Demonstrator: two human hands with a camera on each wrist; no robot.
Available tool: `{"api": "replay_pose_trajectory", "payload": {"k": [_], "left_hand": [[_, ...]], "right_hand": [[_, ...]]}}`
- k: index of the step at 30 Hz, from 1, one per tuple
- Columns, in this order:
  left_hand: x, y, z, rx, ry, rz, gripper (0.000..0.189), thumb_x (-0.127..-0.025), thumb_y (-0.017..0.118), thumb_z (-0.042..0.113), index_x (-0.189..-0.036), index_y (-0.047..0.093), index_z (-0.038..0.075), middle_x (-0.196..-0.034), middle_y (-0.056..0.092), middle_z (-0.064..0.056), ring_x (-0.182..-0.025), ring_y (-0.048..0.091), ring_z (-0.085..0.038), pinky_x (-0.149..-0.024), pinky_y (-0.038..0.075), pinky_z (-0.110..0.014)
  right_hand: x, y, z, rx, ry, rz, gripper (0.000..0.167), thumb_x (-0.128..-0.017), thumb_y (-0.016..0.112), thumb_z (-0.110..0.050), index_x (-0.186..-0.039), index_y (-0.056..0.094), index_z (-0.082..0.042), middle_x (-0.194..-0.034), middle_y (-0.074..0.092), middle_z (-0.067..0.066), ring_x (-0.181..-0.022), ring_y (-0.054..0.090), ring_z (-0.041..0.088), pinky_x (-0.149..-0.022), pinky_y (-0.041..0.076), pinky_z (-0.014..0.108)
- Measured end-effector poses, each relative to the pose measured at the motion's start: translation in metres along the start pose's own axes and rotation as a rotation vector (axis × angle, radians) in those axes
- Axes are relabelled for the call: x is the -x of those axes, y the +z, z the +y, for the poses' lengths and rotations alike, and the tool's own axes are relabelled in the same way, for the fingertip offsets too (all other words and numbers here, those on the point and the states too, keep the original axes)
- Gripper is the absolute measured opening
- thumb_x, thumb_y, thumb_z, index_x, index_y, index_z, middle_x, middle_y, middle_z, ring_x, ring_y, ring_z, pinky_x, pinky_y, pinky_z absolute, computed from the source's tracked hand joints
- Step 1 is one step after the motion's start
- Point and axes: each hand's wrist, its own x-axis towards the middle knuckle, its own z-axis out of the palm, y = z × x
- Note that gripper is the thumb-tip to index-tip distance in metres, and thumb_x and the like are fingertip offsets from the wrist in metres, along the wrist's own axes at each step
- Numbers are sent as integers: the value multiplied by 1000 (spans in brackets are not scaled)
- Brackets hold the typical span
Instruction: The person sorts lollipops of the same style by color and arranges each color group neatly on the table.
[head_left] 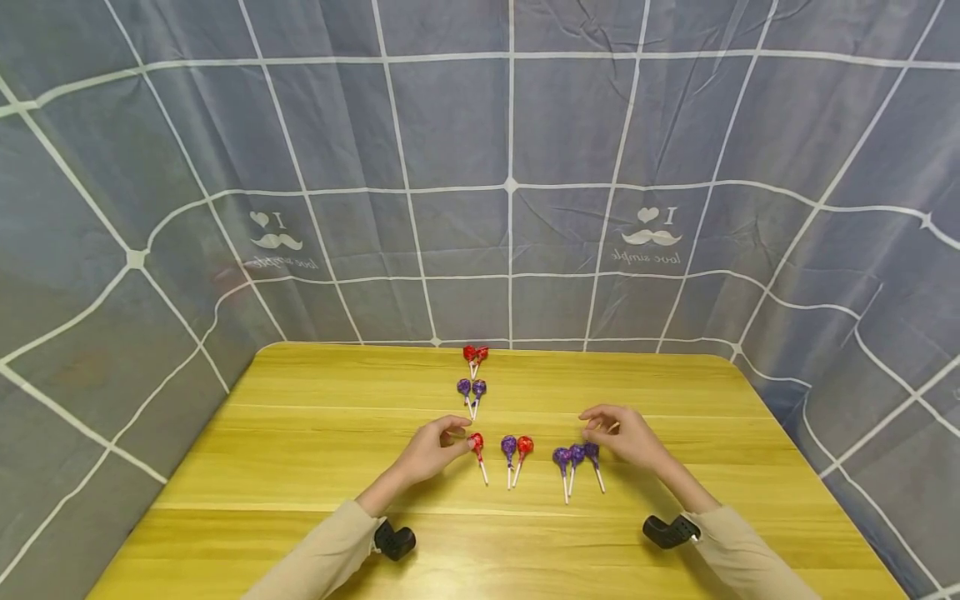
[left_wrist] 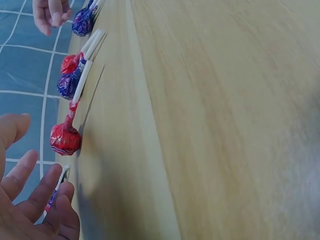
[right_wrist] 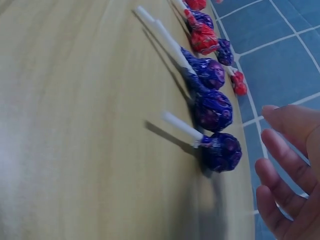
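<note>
My left hand hovers just left of a single red lollipop, fingers loosely bent and holding nothing. In the left wrist view that red lollipop lies beyond the fingertips, apart from them. Right of it lie a purple lollipop and a red lollipop side by side. My right hand is above and right of three purple lollipops, its fingers relaxed with nothing in them. The right wrist view shows a gap between the fingers and the nearest purple lollipop.
Farther back on the wooden table lie two purple lollipops and, behind them, two red lollipops. A grey curtain with white lines hangs beyond the table's far edge. Each wrist wears a black device.
</note>
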Motion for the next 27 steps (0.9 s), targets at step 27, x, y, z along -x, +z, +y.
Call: {"api": "replay_pose_trajectory", "payload": {"k": [27], "left_hand": [[-8,10,-2,25,-6,-5,36,-89,67,14,-121,62,1,-109,68,-15,-84,53,-16,-64,41,-22]], "right_hand": [[-13,36,-9,-44,-35,-116,36,-85,73,-26,-114,66,-6,-97,71,4,-91,63,17,-80,50,28]]}}
